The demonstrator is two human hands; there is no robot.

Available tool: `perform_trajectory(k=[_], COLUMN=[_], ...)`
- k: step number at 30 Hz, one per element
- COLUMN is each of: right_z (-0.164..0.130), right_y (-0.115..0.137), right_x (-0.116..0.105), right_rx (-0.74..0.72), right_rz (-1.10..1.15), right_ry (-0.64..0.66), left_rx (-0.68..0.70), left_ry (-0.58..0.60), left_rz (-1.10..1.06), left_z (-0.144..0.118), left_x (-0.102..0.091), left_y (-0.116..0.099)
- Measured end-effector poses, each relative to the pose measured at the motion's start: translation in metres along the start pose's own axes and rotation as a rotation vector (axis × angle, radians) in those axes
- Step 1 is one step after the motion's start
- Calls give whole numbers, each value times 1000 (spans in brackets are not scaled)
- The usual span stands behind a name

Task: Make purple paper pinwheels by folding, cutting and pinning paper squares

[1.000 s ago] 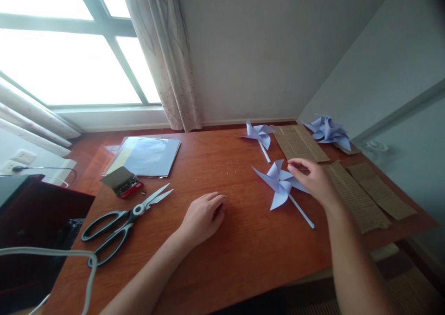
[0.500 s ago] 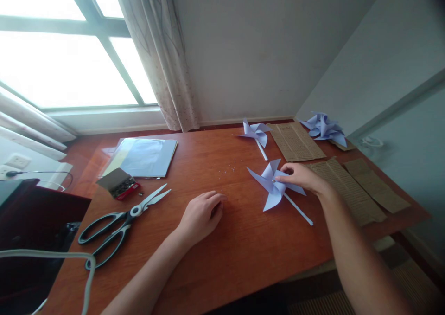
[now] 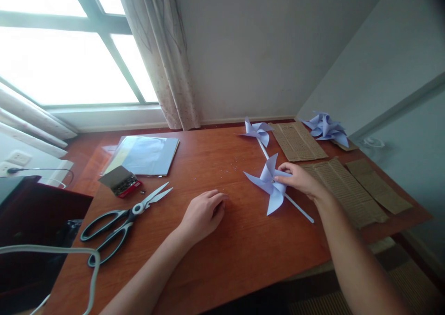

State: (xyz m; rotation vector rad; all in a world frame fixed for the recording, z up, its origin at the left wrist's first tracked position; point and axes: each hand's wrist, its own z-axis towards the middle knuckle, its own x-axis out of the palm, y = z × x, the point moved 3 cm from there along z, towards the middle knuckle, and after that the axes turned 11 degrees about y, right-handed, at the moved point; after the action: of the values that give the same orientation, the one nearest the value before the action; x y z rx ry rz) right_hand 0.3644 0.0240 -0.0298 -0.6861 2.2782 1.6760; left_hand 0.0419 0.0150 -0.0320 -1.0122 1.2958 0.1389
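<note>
Pinwheel (image 3: pixel 269 181) likely light, easily creased, best held by stick (image 3: pixel 301 209); right hand (image 3: pixel 299 177) pinches blade (image 3: pixel 282 173), left hand (image 3: pixel 203 215) half-curled, empty

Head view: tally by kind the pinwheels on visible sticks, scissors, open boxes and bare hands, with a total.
Pinwheels on visible sticks: 2 (near pinwheel, far pinwheel)
Scissors: 1
Open box: 1
Hands: 2 (left hand, right hand)
Total: 6
</note>
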Motion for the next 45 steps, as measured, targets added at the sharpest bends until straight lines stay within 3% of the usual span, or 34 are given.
perform_trajectory(k=[5, 9, 13, 17, 19, 23, 34, 41, 45], right_z=[1, 1, 1, 6, 8, 10, 3, -15, -32], right_y=[-4, -3, -1, -2, -2, 0, 3, 18, 34], right_x=[1, 4, 5, 3, 3, 5, 9, 11, 25], right_rx=[12, 22, 39, 70, 76, 72, 43, -110, -209], right_rz=[-8, -33, -87, -156, -182, -200, -97, 144, 237], right_ry=[-23, -43, -17, -8, -5, -1, 9, -69, -166], left_rx=[-32, 9, 46, -55, -72, -77, -65, -226, -122], left_ry=[-29, -39, 28, 74, 87, 97, 86, -138, -167], left_rz=[-25, -175, -500, -940, -1059, -1105, -1276, -1477, -1343], left_z=[0, 0, 9, 31, 42, 53, 51, 46, 44], left_x=[0, 2, 13, 30, 35, 39, 42, 25, 12], left_y=[-3, -18, -38, -47, -50, -51, -42, -39, -38])
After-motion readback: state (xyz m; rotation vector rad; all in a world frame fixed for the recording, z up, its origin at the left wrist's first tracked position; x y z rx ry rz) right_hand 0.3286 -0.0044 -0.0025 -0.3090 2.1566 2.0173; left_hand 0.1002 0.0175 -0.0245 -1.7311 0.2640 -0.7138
